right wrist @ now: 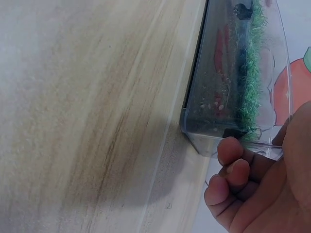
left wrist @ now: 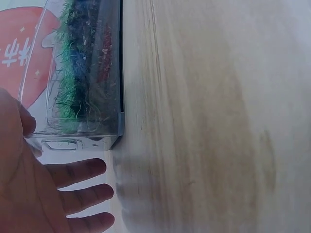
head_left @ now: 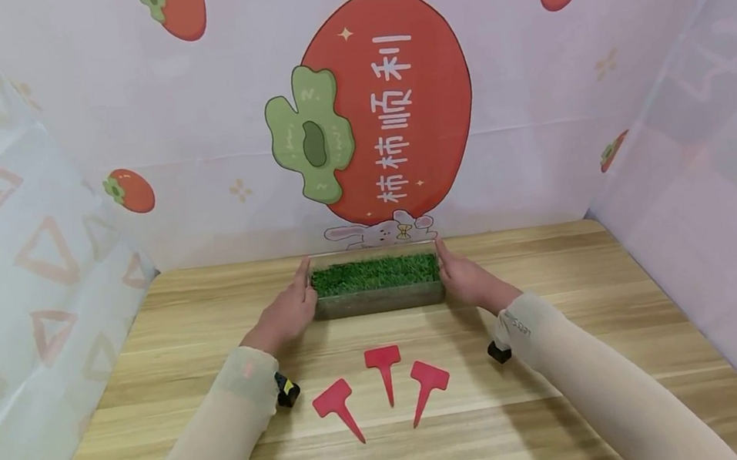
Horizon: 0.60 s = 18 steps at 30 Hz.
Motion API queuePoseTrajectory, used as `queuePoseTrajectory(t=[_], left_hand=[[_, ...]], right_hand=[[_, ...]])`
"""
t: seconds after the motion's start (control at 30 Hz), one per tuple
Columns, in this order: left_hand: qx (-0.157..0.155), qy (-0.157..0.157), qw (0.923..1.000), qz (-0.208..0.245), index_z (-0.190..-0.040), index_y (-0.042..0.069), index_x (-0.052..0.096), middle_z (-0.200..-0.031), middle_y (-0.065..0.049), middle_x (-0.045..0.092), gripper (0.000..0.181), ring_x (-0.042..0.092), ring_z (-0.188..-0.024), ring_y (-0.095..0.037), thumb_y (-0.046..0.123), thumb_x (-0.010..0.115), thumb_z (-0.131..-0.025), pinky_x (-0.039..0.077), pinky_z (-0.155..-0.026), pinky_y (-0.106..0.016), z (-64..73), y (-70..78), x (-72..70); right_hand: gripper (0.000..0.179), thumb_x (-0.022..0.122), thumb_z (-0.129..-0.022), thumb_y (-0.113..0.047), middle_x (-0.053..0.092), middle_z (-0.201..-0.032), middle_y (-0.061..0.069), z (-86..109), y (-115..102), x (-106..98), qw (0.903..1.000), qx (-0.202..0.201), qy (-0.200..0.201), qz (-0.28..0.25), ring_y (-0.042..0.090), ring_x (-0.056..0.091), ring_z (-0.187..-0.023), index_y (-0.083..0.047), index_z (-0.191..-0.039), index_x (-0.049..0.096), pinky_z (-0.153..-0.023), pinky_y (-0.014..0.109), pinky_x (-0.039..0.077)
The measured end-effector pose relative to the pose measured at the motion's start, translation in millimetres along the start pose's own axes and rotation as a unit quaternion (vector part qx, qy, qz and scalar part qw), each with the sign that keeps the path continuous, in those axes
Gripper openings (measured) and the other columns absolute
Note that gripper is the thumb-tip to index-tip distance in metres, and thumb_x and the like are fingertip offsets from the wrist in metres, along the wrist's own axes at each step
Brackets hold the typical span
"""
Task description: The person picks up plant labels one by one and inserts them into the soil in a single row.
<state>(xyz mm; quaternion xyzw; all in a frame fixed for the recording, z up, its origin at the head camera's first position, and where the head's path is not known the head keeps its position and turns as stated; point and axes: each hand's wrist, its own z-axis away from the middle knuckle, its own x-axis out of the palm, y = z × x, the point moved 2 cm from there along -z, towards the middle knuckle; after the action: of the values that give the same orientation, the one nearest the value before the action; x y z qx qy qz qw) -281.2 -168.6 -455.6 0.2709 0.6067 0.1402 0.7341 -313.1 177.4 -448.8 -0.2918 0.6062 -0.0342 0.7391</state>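
Note:
A clear plastic planter box (head_left: 378, 302) stands at the back of the wooden table, with bright green grass (head_left: 374, 273) inside. Its side walls show a dark layer under the grass, with red bits in it. My left hand (head_left: 288, 310) holds the box's left end; in the left wrist view its thumb and a fingertip meet at the rim, while three fingers (left wrist: 80, 198) stretch out below the end wall. At the opposite end my right hand (head_left: 469, 279) grips the rim, its other fingers (right wrist: 229, 150) curled against the end wall.
Three red T-shaped plant labels (head_left: 382, 356) lie fanned out on the wooden table (head_left: 573, 405), in front of the box. Behind the table hangs a pale backdrop (head_left: 199, 112) with persimmon prints, and similar sheets close off both sides.

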Motion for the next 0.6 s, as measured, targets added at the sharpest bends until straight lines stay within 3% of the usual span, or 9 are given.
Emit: queuePoseTrajectory(t=[0.1, 0.2, 0.27, 0.33, 0.6], left_hand=[[0.004, 0.001, 1.0, -0.005, -0.159, 0.03, -0.018, -0.165, -0.015, 0.019, 0.062, 0.036, -0.144, -0.042, 0.036, 0.015, -0.108, 0.033, -0.113, -0.059, 0.1, -0.8, 0.3], [0.01, 0.003, 0.9999, -0.005, -0.16, 0.027, -0.017, -0.165, -0.017, 0.02, 0.062, 0.033, -0.145, -0.042, 0.035, 0.015, -0.107, 0.031, -0.115, -0.059, 1.1, -0.7, 1.4], [0.009, 0.005, 0.9999, -0.003, -0.16, 0.027, -0.016, -0.165, -0.016, 0.021, 0.062, 0.033, -0.145, -0.041, 0.036, 0.015, -0.107, 0.031, -0.115, -0.058, 1.9, -0.6, 1.3], [0.012, 0.005, 0.9999, -0.004, -0.16, 0.027, -0.015, -0.164, -0.017, 0.021, 0.062, 0.033, -0.145, -0.041, 0.036, 0.016, -0.107, 0.031, -0.115, -0.059, 3.0, -0.6, 1.5], [0.019, 0.005, 0.9998, -0.008, -0.161, 0.025, -0.012, -0.166, -0.014, 0.021, 0.062, 0.028, -0.148, -0.04, 0.036, 0.018, -0.108, 0.029, -0.115, -0.06, 7.7, -2.0, 3.4]], right_hand=[[0.066, 0.025, -0.107, -0.021, 0.04, -0.152, 0.028, 0.5, 0.4, 0.9, 1.0, 0.0, 0.001, 0.002, 0.038, 0.066, -0.099, -0.006, -0.159, -0.013, -0.105, 0.048, 0.043], [0.066, 0.024, -0.107, -0.021, 0.063, -0.117, 0.028, 3.1, 0.1, 0.9, 1.0, 0.0, -0.002, 0.009, 0.026, 0.051, -0.059, -0.004, -0.159, -0.013, -0.088, 0.045, 0.045], [0.066, 0.024, -0.107, -0.021, 0.066, -0.095, 0.02, 4.9, -0.7, 0.6, 1.0, 0.001, -0.003, 0.009, 0.019, 0.044, -0.052, -0.004, -0.159, -0.013, -0.082, 0.044, 0.046], [0.066, 0.024, -0.107, -0.021, 0.057, -0.071, 0.009, 6.8, -1.5, 0.5, 0.9999, 0.003, -0.005, 0.009, 0.015, 0.038, -0.05, -0.005, -0.159, -0.014, -0.078, 0.043, 0.046], [0.067, 0.025, -0.107, -0.022, 0.052, -0.069, 0.004, 13.9, -2.7, 2.9, 0.9999, 0.006, -0.01, -0.002, 0.016, 0.039, -0.052, -0.008, -0.159, -0.015, -0.088, 0.043, 0.045]])
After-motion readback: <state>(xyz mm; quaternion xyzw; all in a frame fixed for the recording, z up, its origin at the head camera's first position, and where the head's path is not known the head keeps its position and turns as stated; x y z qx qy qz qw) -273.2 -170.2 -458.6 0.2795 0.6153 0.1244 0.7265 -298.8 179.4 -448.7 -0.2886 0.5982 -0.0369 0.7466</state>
